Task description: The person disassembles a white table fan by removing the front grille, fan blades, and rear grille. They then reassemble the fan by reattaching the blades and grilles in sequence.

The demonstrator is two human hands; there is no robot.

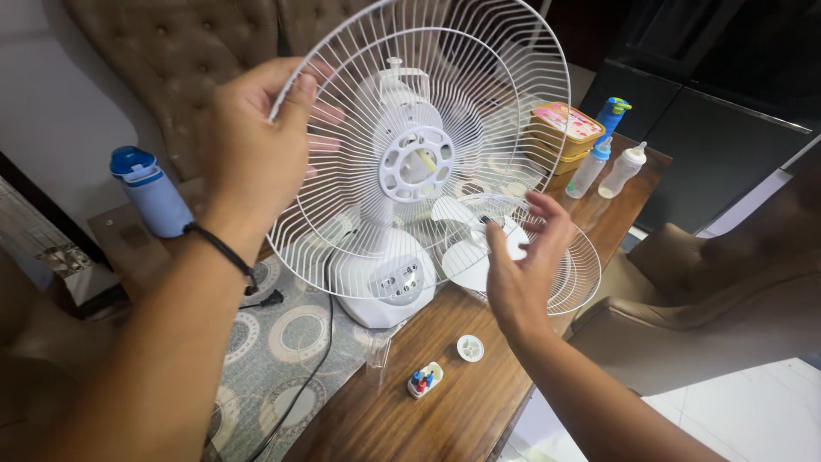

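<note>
Gripping the rim of the round white wire fan guard (479,103), the left hand (256,145) has its thumb on the near side of the rim and its fingers curled behind the wires, clamped on the guard's upper left edge. A black band sits around that wrist. The guard stands nearly upright, tilted a little, in front of the white plastic desk fan (385,274), whose motor housing and bare shaft show through the guard's central ring. The fan's base rests on the brown wooden surface (462,411), partly on a grey cloth with circle patterns (282,342), and its black power cord (312,368) trails across that cloth.

The right hand (522,257) is held open, fingers spread apart and gripping nothing, just in front of a second white wire guard (573,274) that lies on the surface to the right of the fan. The white fan blade (466,257) rests inside that second guard, right behind the open palm.

On the near part of the surface lie a small round white plastic cap (469,347) and a small white holder with red and blue pieces (424,380), well apart from both hands. At the far end stand a yellow lidded box (564,128) and two baby bottles (609,167). A blue flask (154,192) stands to the left, beside a tufted brown chair (180,60).
</note>
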